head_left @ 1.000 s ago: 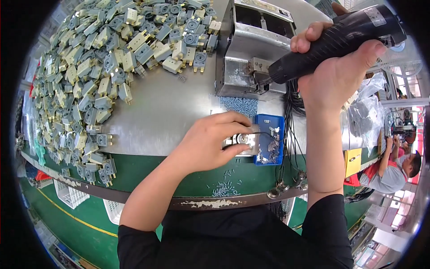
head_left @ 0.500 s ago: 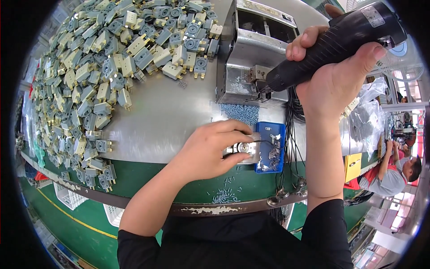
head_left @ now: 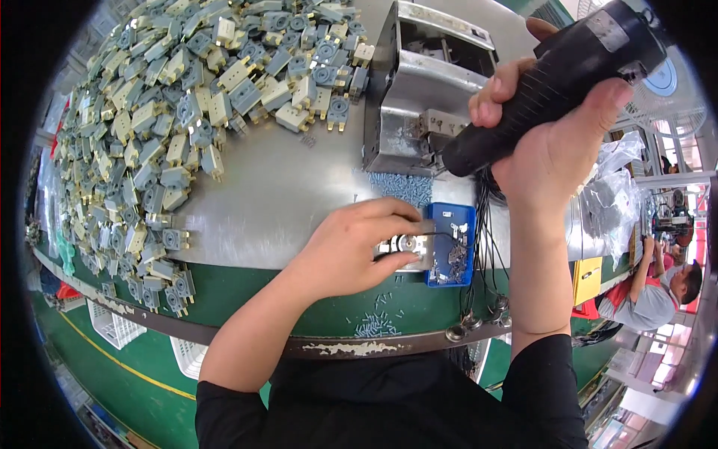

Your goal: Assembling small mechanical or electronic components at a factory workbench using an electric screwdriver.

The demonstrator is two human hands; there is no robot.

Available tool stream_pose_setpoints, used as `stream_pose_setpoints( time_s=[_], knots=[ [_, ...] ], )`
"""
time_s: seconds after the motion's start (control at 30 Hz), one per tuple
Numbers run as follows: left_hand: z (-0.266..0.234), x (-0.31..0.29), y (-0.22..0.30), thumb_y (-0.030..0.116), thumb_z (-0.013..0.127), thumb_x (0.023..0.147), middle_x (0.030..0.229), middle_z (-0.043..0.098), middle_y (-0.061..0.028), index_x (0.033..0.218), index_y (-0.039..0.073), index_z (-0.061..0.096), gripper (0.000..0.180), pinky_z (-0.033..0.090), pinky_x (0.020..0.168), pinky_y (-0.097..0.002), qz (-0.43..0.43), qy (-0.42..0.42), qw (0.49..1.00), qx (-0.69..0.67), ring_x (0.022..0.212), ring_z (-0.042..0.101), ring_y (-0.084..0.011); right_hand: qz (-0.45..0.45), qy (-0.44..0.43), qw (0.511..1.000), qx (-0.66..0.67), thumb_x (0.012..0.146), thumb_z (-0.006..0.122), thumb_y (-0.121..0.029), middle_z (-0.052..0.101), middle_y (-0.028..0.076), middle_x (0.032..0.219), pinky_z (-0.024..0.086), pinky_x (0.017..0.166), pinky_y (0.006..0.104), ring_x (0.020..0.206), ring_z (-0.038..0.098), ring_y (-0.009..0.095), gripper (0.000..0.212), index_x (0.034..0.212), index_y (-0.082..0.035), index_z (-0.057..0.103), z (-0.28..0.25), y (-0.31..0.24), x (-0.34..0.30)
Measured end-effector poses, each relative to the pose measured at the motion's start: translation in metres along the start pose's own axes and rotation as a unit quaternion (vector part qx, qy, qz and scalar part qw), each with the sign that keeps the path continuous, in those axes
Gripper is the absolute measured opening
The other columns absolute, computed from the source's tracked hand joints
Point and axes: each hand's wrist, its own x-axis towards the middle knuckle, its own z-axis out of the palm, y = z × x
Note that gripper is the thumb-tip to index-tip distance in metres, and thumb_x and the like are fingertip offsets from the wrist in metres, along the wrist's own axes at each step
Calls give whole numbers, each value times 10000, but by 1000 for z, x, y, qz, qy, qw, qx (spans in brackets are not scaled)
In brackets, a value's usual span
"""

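Observation:
A black electric screwdriver (head_left: 557,86) tilts down to the left in my right hand (head_left: 550,150), which is wrapped round its body. Its nose end is beside the front of a silver metal box-like machine (head_left: 393,135), over a patch of small bluish screws (head_left: 402,188). My left hand (head_left: 359,243) curls its fingers and thumb round a small part with a round silver-and-black centre (head_left: 407,243), which sits at a metal block near the table's front. Just right of that hand stands a blue tray (head_left: 470,262) with small metal pieces in it.
Grey-and-cream socket-like parts (head_left: 149,120) are heaped across the left of the table. More loose screws (head_left: 376,325) lie near the front edge. Black cables (head_left: 486,224) run down right of the tray. A co-worker (head_left: 658,288) sits at the far right.
My right hand and the screwdriver have moved slightly left, and the screwdriver's nose has dropped lower, off the machine's front. My left hand stays at the part.

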Motion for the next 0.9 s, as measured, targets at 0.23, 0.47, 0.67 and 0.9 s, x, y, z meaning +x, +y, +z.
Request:
stream_pose_setpoints(
  time_s=[0.23, 0.47, 0.67, 0.9],
  knots=[
    [-3, -2, -4, 132, 842, 824, 1202, 737, -130, 1114, 29, 766, 316, 586, 923, -423, 2, 10, 1000, 9, 1071, 728, -352, 19, -159, 986, 40, 754, 278, -1058, 573, 74, 779, 518, 595, 347, 608, 593, 187, 1259, 1345, 33, 494, -3, -32, -48],
    [-1, -5, -8, 139, 865, 809, 1221, 721, -132, 1072, -11, 737, 328, 587, 902, -424, 9, 19, 1000, 3, 1057, 720, -355, -55, -267, 959, 78, 605, 148, -1134, 620, 101, 766, 572, 587, 368, 598, 647, 211, 1562, 1575, 67, 380, -1, -3, -52],
    [0, -7, -8, 254, 812, 873, 1228, 735, -37, 1108, 67, 774, 303, 583, 923, -407, -13, 4, 1000, 14, 1085, 723, -286, -22, -260, 940, 218, 866, 419, -967, 615, 66, 836, 535, 626, 332, 648, 614, 165, 1181, 1522, 15, 441, 4, 7, -55],
    [0, -6, -7, 271, 826, 859, 1208, 733, -46, 1062, 41, 760, 314, 581, 880, -416, -13, 2, 1000, 11, 1012, 728, -294, -33, -280, 951, 125, 818, 428, -998, 584, 62, 855, 504, 613, 342, 638, 577, 161, 1219, 1511, 5, 429, 5, 4, -57]
  ],
)
